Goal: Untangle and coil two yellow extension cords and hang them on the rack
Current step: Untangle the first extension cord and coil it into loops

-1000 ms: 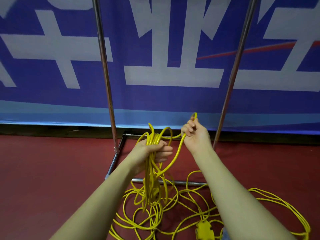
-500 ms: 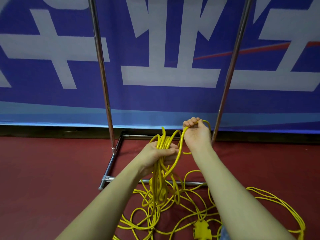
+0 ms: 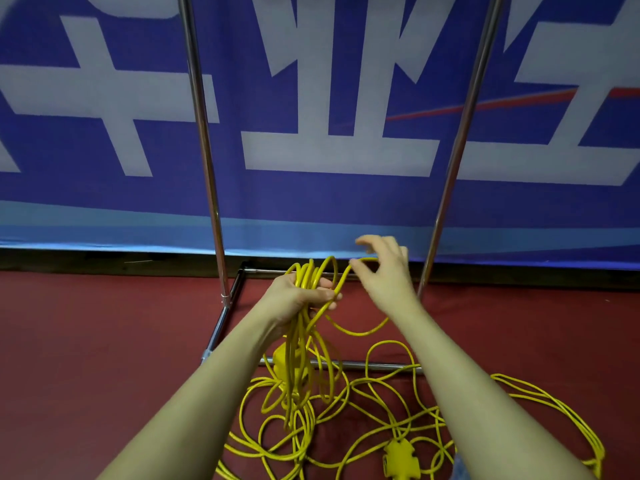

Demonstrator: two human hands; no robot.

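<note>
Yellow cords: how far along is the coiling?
Partly done: the left hand grips a bundle of loops. In hand: the right hand, fingers relaxed, lays another loop on. Left: the tangle on the floor; nothing visibly hangs on the rack.

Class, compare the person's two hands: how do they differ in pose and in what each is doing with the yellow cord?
The left hand grips a bundle of cord loops; the right hand has spread, relaxed fingers and grips nothing. The left hand sits lower, the right hand higher, nearer the banner. Both hover above the tangled cord on the floor.
</note>
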